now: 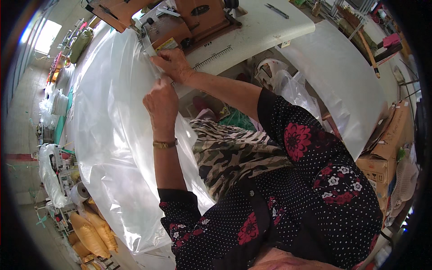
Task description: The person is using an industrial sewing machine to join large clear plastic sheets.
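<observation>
Pinching the upper edge of the translucent plastic sheet (pixel 112 112), the person's two bare hands meet just in front of a brown sewing machine (pixel 202 18). The left hand (pixel 161 102) is bunched narrow, its fingers curled over a gathered bit of the film and its knuckles turned upward. The right hand (pixel 174 65) lies just beyond it, nearer the machine, also folded tightly with the thumb side toward the same edge; its fingertips are partly hidden, but a strip of the film shows at them. The sheet spreads over the left side of the work area in shiny folds, runs down beside the left forearm and reaches up to the machine's left end.

A yellow label (pixel 166 44) sits on the machine near the right hand. The pale tabletop (pixel 265 29) bears a printed ruler scale (pixel 213 57) near its front edge, and a slim dark metal hand tool (pixel 277 11) lies toward its far side. A band (pixel 165 144) circles the left wrist. Camouflage trousers (pixel 238 148) cover the person's lap. To the right hang more pale sheeting (pixel 333 67) and, lower down, a cardboard box (pixel 375 168); yellowish sacks (pixel 92 231) lie at lower left.
</observation>
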Motion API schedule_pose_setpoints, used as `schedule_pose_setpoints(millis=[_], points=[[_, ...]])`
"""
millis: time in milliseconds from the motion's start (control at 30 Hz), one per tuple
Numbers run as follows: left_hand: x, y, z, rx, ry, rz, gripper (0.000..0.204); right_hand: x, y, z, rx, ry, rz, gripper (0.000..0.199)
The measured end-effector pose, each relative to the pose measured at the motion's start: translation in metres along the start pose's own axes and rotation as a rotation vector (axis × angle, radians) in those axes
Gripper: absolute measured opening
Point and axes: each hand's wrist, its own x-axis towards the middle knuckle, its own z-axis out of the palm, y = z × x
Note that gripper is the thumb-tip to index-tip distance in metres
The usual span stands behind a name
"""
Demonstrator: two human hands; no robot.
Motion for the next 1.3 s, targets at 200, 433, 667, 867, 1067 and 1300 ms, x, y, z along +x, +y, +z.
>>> schedule_pose_setpoints(millis=[200,433,667,867,1067,1300], points=[[0.047,-0.005,0.000,-0.011,0.175,-0.022,0.013,0.005,0.004,-0.005,0.180,-0.073,0.071,0.038],[0.081,0.001,0.009,0.016,0.269,-0.074,0.020,0.007,0.014,-0.013,-0.120,-0.007,-0.319,0.020],[0.031,0.006,0.001,0.004,0.122,-0.283,0.024,0.004,-0.017,-0.035,-0.322,0.122,-0.661,0.034],[0.012,0.015,0.006,-0.112,0.232,-0.267,0.028,0.024,-0.024,-0.049,-1.007,-0.064,-0.901,0.040],[0.014,0.002,0.011,-0.197,0.265,-0.188,0.031,0.021,-0.022,-0.048,-0.982,-0.125,-0.877,0.047],[0.038,-0.007,0.017,-0.171,0.358,-0.092,0.030,0.022,-0.022,-0.043,-0.979,-0.117,-0.866,0.048]])
